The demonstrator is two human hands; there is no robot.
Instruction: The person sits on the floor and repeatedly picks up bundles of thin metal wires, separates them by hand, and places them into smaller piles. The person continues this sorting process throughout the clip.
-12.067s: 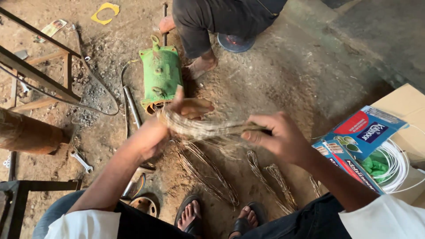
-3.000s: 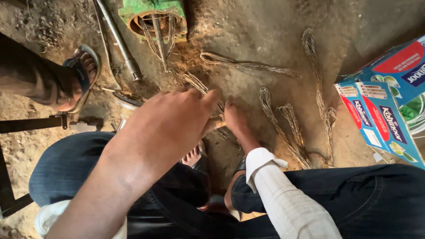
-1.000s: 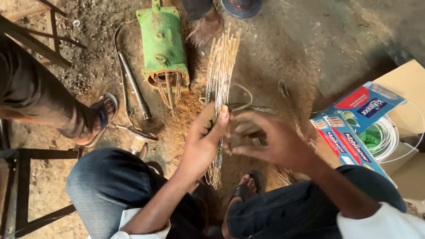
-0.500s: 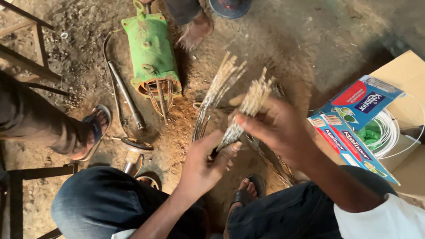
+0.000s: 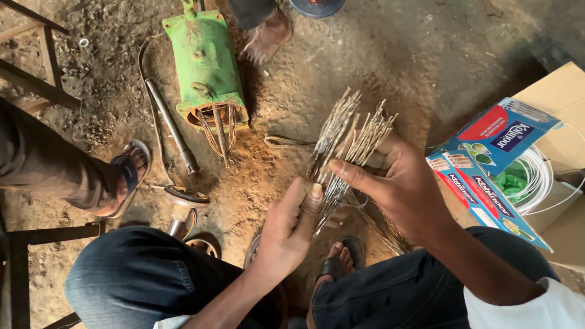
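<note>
Two hands meet over one bundle of thin, stiff wire strands (image 5: 341,158), held above the dirt floor (image 5: 365,67) between the person's knees. The left hand (image 5: 286,228), nearer, pinches the lower part of the strands between thumb and forefinger. The right hand (image 5: 399,186) is closed around the bundle from the right, its thumb lying across the strands. Half a second ago the right hand held its tuft higher and more to the right, apart from the strands in the left; now both tufts lie close together and fan out at the far end. A second ago the bundle was one long, straight sheaf pointing far.

Near the bottom edge are the person's dark blue trouser legs (image 5: 140,280) and a sandalled foot (image 5: 341,262), with loose wire on the ground just right of it. To the left, another person's leg ends in a blue sandal (image 5: 131,176), and a round metal part (image 5: 186,196) lies beside it.

Farther off, a green motor housing (image 5: 204,61) lies on the floor with copper-coloured wires spilling from its near open end, a metal rod (image 5: 170,128) just left of it. A bare foot (image 5: 265,39) stands at the far edge.

At the right, a blue rectangular carton (image 5: 487,164) with red and white panels rests against a brown cardboard box (image 5: 560,97), with coiled white cable (image 5: 539,176) and something green behind the carton.
</note>
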